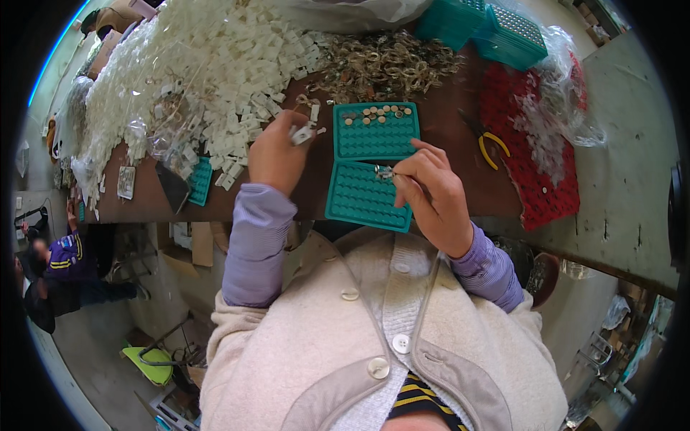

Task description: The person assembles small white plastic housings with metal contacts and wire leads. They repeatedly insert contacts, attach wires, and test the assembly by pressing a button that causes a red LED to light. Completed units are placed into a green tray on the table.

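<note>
My left hand point(277, 154) is closed on a small white plastic piece point(302, 134), left of the teal trays; a beige looped strand shows just beyond it. A small silvery metal part point(384, 172) is pinched between thumb and fingers of my right hand point(437, 192), above the upper right of the near teal tray point(352, 208). That tray has rows of small pockets. Touching its far edge lies the far teal tray point(374, 149), with several small round tan pieces point(382, 110) in its far rows.
A big heap of white plastic pieces point(194, 79) covers the table's left. Behind the trays lies a pile of tangled beige parts point(388, 65). Yellow-handled pliers point(491, 147) lie right, beside a red cloth point(546, 187). Stacked teal trays point(510, 36) stand far right.
</note>
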Tool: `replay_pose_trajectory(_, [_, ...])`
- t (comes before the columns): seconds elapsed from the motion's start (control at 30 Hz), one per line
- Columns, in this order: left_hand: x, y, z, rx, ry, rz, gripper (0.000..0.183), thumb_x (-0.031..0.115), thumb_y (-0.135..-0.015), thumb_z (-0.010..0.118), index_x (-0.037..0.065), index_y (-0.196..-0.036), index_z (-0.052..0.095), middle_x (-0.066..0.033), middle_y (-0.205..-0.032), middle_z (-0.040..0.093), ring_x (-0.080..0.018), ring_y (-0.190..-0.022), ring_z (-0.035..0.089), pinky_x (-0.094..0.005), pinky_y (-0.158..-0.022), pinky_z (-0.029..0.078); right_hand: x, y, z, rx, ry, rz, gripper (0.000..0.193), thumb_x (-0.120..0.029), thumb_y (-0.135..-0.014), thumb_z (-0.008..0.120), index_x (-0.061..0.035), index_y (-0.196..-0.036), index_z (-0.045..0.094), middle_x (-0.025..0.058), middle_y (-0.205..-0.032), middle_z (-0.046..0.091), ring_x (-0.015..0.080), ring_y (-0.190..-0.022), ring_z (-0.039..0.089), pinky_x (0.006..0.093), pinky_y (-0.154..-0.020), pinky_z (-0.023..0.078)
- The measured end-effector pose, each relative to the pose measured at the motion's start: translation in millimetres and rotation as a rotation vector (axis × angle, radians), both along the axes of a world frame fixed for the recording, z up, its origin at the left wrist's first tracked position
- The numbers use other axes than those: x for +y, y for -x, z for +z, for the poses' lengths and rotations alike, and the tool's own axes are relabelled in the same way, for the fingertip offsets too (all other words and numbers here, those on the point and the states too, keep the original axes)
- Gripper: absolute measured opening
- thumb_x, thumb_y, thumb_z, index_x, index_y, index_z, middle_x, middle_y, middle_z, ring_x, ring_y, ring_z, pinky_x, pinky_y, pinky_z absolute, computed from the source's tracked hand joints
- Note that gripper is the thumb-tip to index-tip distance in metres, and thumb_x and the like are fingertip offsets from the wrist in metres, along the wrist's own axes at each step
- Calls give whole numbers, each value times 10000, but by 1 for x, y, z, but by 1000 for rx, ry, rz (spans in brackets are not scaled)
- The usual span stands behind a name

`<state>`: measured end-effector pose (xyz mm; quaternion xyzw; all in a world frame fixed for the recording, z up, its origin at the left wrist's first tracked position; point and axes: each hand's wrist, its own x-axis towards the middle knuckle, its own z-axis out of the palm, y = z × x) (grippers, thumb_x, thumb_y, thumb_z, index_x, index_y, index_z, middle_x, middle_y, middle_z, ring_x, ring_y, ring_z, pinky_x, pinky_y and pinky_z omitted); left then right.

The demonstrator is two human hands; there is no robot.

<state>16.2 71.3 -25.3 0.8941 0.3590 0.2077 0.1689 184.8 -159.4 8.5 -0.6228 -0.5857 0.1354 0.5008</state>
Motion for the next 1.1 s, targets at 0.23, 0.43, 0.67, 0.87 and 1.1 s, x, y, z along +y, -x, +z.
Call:
replay_pose_trajectory(0.23, [-51, 32, 40, -639, 1004, -174, 248, 116, -973, 835, 99, -1173, 689, 13, -991, 734, -25, -690, 588, -213, -538, 435, 33, 27, 17, 659, 182, 136, 105, -53, -1108, 549, -6, -1041, 617, 40, -805, 680, 114, -781, 712, 294, -810, 558])
replay_pose_trajectory(0.43, [-62, 34, 36, -663, 521, -311, 233, 39, -908, 876, 30, -1067, 706, -37, -994, 730, -76, -782, 640, -254, -663, 499, 44, 41, 11, 521, 114, 94, 57, -28, -1020, 623, -10, -965, 628, 95, -815, 719, 197, -799, 775, 336, -645, 516])
replay_pose_trajectory(0.67, [-48, 40, 39, -508, 569, -454, 264, 47, -866, 909, 10, -1013, 693, -52, -934, 701, -103, -807, 644, -275, -691, 508, 35, 33, 17, -68, 14, 112, 61, -18, -910, 690, -45, -950, 653, 105, -919, 618, 352, -904, 620, 458, -833, 432])
replay_pose_trajectory(0.87, [-52, 35, 46, -313, 379, -562, 297, 85, -855, 927, 5, -1019, 692, -40, -889, 701, -121, -762, 640, -281, -656, 503, 25, 24, 15, -85, 68, 243, 87, -2, -894, 682, -52, -951, 639, 113, -916, 626, 342, -900, 643, 504, -950, 466])
replay_pose_trajectory(1.1, [-93, 29, 46, -504, 1018, -150, 191, 109, -977, 831, 30, -1094, 704, -22, -919, 754, -45, -685, 587, -217, -550, 451, 14, 21, 3, -356, -82, -105, 95, -24, -898, 711, -86, -931, 648, 52, -807, 617, 266, -875, 655, 571, -1168, 408])
